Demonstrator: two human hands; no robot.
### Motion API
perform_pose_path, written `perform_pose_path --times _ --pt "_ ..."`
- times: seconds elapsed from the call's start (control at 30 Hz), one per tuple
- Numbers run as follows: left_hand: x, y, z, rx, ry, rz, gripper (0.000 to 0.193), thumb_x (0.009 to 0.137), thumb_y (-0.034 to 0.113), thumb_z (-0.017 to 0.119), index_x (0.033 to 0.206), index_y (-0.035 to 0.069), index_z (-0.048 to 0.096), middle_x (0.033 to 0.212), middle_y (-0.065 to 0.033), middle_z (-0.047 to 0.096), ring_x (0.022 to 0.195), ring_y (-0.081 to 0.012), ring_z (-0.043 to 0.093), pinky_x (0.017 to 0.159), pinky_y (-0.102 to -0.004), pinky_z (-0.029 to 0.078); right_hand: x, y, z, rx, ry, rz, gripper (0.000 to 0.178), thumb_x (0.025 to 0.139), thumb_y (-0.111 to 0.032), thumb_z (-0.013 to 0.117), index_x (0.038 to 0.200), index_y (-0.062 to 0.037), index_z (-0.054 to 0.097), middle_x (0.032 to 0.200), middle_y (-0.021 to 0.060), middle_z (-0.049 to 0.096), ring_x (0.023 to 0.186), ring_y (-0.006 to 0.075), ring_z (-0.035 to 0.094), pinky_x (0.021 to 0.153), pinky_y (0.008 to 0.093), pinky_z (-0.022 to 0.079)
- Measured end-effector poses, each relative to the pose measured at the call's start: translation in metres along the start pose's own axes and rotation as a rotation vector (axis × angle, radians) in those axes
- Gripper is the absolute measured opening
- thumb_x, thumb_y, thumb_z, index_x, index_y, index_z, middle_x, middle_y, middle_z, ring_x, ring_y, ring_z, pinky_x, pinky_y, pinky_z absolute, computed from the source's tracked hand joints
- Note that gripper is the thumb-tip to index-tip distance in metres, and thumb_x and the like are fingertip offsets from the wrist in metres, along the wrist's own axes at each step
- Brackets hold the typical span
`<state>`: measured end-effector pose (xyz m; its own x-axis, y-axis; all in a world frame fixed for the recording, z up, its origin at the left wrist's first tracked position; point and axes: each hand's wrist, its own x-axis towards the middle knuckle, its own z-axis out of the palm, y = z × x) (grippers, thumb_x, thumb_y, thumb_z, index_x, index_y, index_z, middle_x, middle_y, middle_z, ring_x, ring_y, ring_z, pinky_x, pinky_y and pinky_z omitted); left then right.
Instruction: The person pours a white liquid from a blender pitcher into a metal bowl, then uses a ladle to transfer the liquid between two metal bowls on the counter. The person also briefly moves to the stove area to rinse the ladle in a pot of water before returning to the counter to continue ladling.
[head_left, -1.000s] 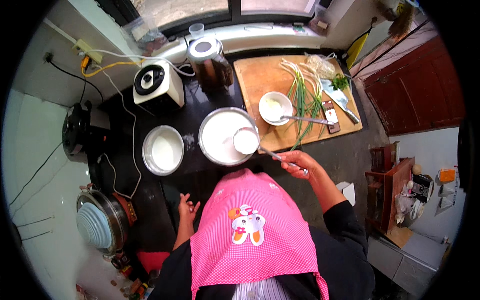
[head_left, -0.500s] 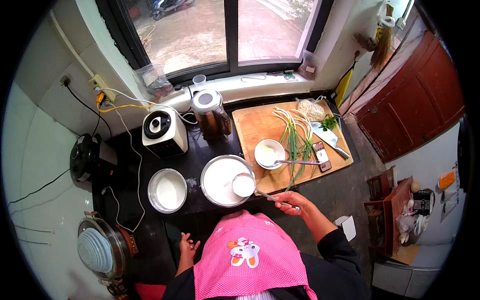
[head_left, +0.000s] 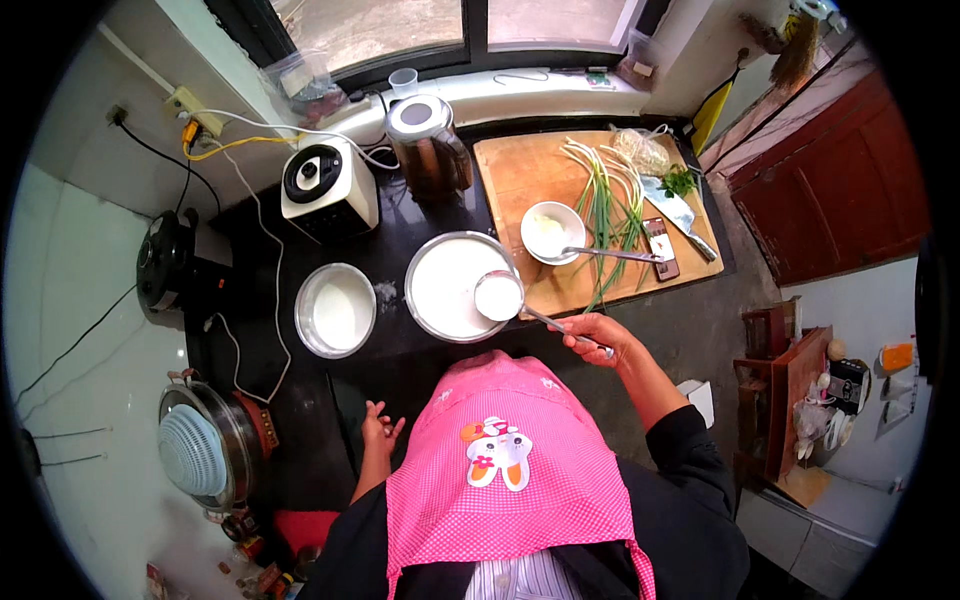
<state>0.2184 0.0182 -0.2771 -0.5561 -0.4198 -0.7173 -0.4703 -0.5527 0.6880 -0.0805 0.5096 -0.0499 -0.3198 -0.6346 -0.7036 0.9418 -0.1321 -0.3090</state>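
Observation:
My right hand (head_left: pixel 600 337) is closed round the handle of a metal ladle (head_left: pixel 498 296). White liquid fills the ladle's bowl, which sits over the right rim of a large metal bowl (head_left: pixel 411 290). That bowl also holds white liquid. Left of it stands a smaller metal bowl (head_left: pixel 301 320) with white liquid inside. My left hand (head_left: pixel 380 428) hangs by the counter's front edge, fingers apart and holding nothing. A white bowl (head_left: pixel 527 238) with something pale in it and a long-handled spoon (head_left: pixel 615 255) resting across its rim stands on the wooden cutting board (head_left: pixel 510 170).
Spring onions (head_left: pixel 608 200), a cleaver (head_left: pixel 680 215), a phone (head_left: pixel 660 250) and a bag of pale strands (head_left: pixel 642 152) lie on the board. Behind the bowls stand a white blender base (head_left: pixel 335 195) and a lidded jug (head_left: pixel 425 150). A white cord (head_left: pixel 280 300) crosses the counter at left, near a blue basket (head_left: pixel 190 450).
The whole view has shifted, so the counter things appear higher. My right hand still grips the ladle over the large bowl's right rim; my left hand stays open.

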Motion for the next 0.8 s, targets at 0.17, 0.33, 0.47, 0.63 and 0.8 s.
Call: perform_pose_path --times 0.17,0.33,0.47,0.63,0.8 --pt "-0.001 -0.003 0.007 -0.036 0.059 -0.080 0.063 0.099 0.059 0.056 0.136 0.008 0.058 0.070 -0.0007 0.044 0.047 -0.0112 0.032 0.079 -0.0448 0.061 -0.005 -0.004 0.004 -0.004 0.042 -0.006 0.024 0.103 -0.012 0.053 0.123 -0.0007 0.060 0.077 0.0047 0.060 0.043 0.0027 0.037 0.030 0.0183 0.029" --pt "0.004 -0.009 -0.009 0.030 0.031 -0.088 0.063 0.099 0.059 0.057 0.137 0.008 0.057 0.069 -0.0002 0.044 0.046 -0.0113 0.032 0.079 -0.0441 0.062 -0.005 -0.005 0.009 -0.032 0.014 -0.012 0.025 0.103 -0.014 0.053 0.123 -0.0012 0.060 0.078 0.0042 0.060 0.043 0.0028 0.037 0.030 0.0184 0.029" --pt "-0.005 -0.006 -0.003 -0.053 0.040 -0.083 0.064 0.099 0.058 0.056 0.138 0.008 0.056 0.068 0.0002 0.044 0.045 -0.0112 0.031 0.080 -0.0438 0.061 -0.005 -0.010 0.014 -0.044 0.088 0.002 0.025 0.103 -0.012 0.052 0.123 -0.0013 0.060 0.077 0.0040 0.060 0.043 0.0029 0.038 0.030 0.0185 0.029" --pt "-0.033 0.031 0.036 -0.172 0.206 -0.300 0.062 0.100 0.056 0.055 0.138 0.007 0.055 0.067 0.0006 0.044 0.044 -0.0109 0.031 0.082 -0.0442 0.061 -0.003 -0.010 0.013 -0.047 0.065 0.005 0.025 0.102 -0.011 0.052 0.124 -0.0014 0.061 0.076 0.0045 0.062 0.042 0.0027 0.038 0.030 0.0183 0.030" --pt "-0.039 0.038 0.040 -0.162 0.220 -0.303 0.061 0.101 0.056 0.055 0.137 0.007 0.056 0.066 0.0011 0.043 0.044 -0.0108 0.029 0.083 -0.0444 0.061 0.004 -0.013 0.006 -0.066 0.067 0.003 0.025 0.103 -0.012 0.051 0.124 -0.0009 0.060 0.078 0.0041 0.061 0.043 0.0027 0.037 0.031 0.0181 0.029"
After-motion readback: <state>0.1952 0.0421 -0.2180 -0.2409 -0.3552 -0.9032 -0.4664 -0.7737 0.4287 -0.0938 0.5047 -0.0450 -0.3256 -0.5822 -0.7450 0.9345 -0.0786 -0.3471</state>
